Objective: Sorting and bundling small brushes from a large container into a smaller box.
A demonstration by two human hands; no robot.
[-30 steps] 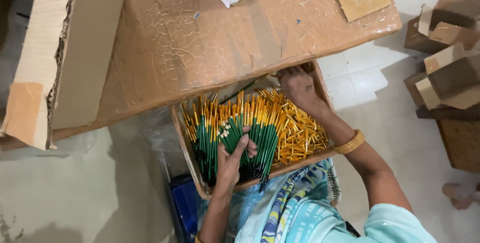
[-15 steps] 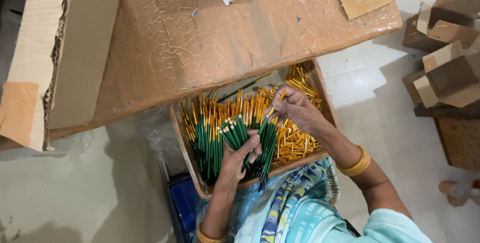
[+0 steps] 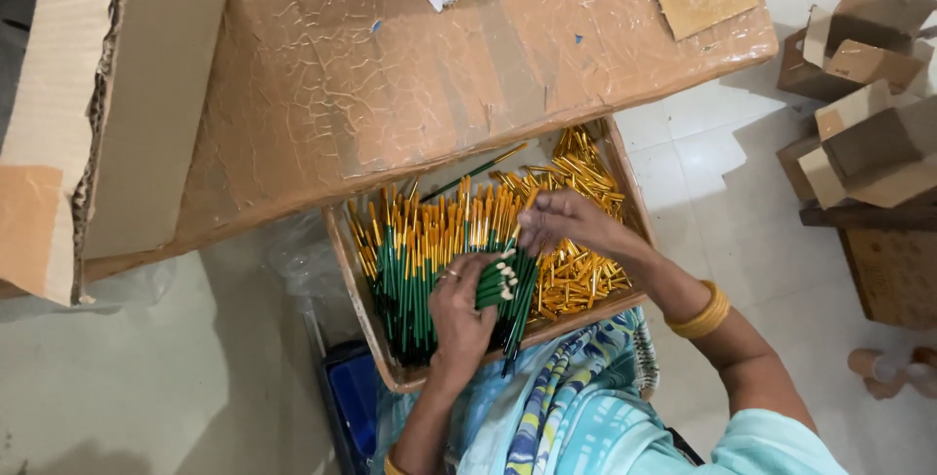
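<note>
Gripping bunch of green pencils (image 3: 503, 291) with our left hand (image 3: 459, 311), fingers curled; our right hand (image 3: 561, 221) pinching bunch's top over box (image 3: 366, 324).

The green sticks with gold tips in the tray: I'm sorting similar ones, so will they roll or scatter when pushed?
Probably both. The green sticks look thin, round and smooth, so loose ones would likely roll. They lie piled in the shallow cardboard tray, whose walls should contain them. The left hand holds a bundle, suggesting they are light and stiff.

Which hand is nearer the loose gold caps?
Right. The right hand hovers at the edge of the gold caps; the left hand rests on the green sticks, farther away.
</note>
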